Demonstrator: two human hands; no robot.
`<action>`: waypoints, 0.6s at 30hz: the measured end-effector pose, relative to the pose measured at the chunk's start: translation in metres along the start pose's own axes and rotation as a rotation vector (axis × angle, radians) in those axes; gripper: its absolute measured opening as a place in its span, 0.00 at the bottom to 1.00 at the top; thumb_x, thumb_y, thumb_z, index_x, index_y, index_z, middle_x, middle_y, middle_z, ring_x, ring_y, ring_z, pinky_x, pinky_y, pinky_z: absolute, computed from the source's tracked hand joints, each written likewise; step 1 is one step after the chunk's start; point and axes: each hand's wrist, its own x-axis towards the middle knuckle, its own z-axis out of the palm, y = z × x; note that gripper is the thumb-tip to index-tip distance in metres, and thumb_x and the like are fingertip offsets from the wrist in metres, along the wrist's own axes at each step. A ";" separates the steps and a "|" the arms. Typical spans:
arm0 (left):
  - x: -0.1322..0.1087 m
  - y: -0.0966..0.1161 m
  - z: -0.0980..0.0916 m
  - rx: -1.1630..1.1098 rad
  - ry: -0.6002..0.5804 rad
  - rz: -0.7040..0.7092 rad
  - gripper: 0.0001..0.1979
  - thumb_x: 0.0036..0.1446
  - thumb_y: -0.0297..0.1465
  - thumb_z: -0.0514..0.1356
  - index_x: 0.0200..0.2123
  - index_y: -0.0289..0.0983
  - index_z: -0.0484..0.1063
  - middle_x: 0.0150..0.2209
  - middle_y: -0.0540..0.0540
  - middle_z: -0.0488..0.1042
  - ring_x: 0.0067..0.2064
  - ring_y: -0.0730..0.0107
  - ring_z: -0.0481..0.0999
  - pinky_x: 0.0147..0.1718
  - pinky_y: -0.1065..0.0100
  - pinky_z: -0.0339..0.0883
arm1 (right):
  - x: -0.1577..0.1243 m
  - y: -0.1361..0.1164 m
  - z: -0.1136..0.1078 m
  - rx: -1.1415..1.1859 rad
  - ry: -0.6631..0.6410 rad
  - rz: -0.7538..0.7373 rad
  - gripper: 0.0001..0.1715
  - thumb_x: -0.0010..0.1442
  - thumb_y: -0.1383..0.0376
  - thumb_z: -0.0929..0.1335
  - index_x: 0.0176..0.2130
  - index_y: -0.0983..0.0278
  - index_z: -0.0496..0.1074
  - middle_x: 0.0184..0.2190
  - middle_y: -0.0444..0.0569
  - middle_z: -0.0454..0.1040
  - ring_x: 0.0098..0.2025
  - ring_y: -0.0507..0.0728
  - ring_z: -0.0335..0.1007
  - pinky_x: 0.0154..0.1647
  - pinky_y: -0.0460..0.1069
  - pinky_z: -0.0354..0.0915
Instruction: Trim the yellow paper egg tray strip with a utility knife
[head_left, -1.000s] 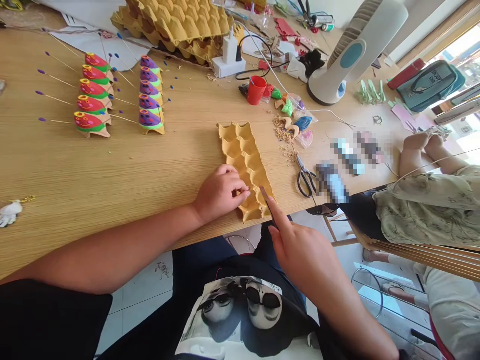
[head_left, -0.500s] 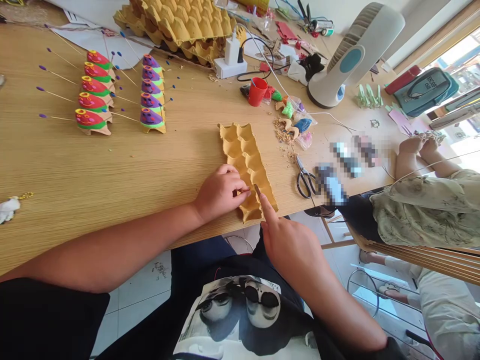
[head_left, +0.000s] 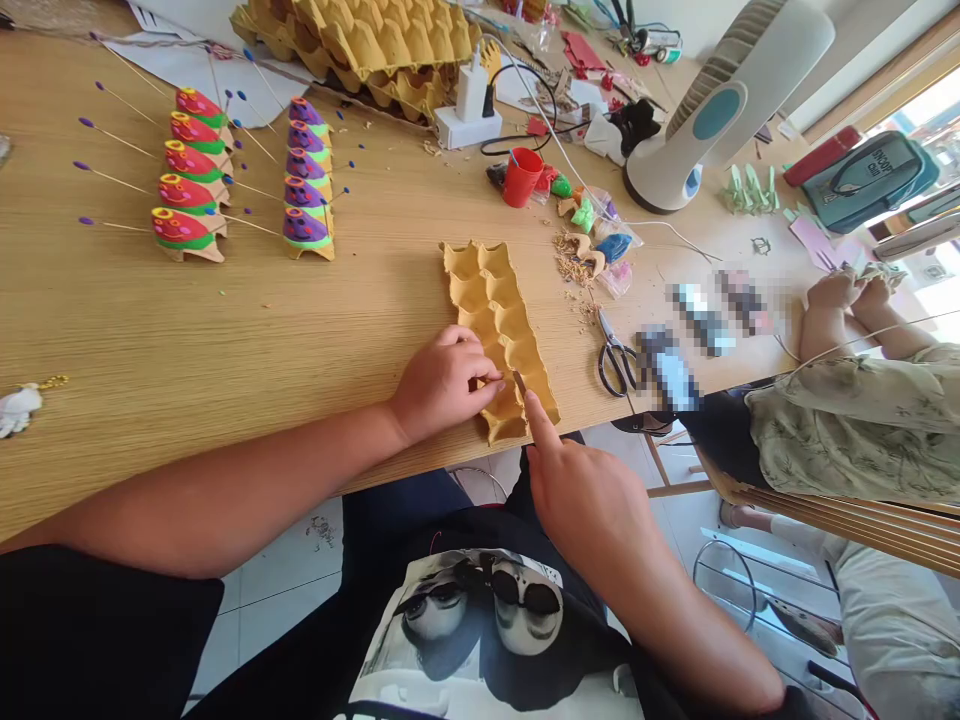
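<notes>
Wooden table (head_left: 225,330): left hand (head_left: 442,385) pinches egg tray (head_left: 495,305) at 6 o'clock end; right hand (head_left: 592,500) grips cutter (head_left: 518,382), apparently slicing; next needs firm hold.

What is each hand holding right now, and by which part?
Left hand holds the egg-carton strip at its near end. Right hand grips a thin blade by its hidden handle end, forefinger along it.

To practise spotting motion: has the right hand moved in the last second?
Yes. Against the egg tray strip, the right hand and its blade shifted left, from the strip's right edge toward the left hand.
</notes>
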 end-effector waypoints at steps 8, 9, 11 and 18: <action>-0.001 0.001 -0.001 0.003 -0.007 0.000 0.09 0.61 0.34 0.62 0.29 0.42 0.80 0.31 0.47 0.78 0.48 0.58 0.71 0.45 0.60 0.69 | 0.001 0.001 -0.001 0.036 -0.034 -0.011 0.41 0.69 0.65 0.62 0.75 0.65 0.43 0.27 0.46 0.80 0.25 0.55 0.77 0.19 0.48 0.53; -0.001 0.000 0.000 0.008 -0.008 0.002 0.09 0.61 0.34 0.62 0.29 0.41 0.80 0.31 0.47 0.78 0.48 0.58 0.71 0.45 0.60 0.69 | 0.001 0.001 -0.001 0.033 -0.034 -0.003 0.41 0.69 0.65 0.62 0.75 0.65 0.43 0.27 0.47 0.80 0.26 0.55 0.77 0.19 0.47 0.54; -0.001 0.000 0.000 0.013 -0.010 0.009 0.10 0.61 0.34 0.62 0.28 0.41 0.80 0.30 0.47 0.78 0.48 0.58 0.71 0.45 0.60 0.69 | 0.002 0.000 -0.002 0.022 -0.033 0.009 0.41 0.69 0.65 0.62 0.75 0.64 0.43 0.28 0.47 0.80 0.26 0.56 0.78 0.20 0.47 0.54; 0.000 0.001 -0.001 -0.001 0.011 0.016 0.09 0.60 0.33 0.62 0.29 0.40 0.80 0.29 0.47 0.78 0.47 0.59 0.71 0.43 0.62 0.70 | -0.004 0.003 0.002 0.025 -0.008 -0.015 0.42 0.69 0.65 0.63 0.75 0.65 0.42 0.25 0.45 0.79 0.23 0.54 0.75 0.19 0.48 0.49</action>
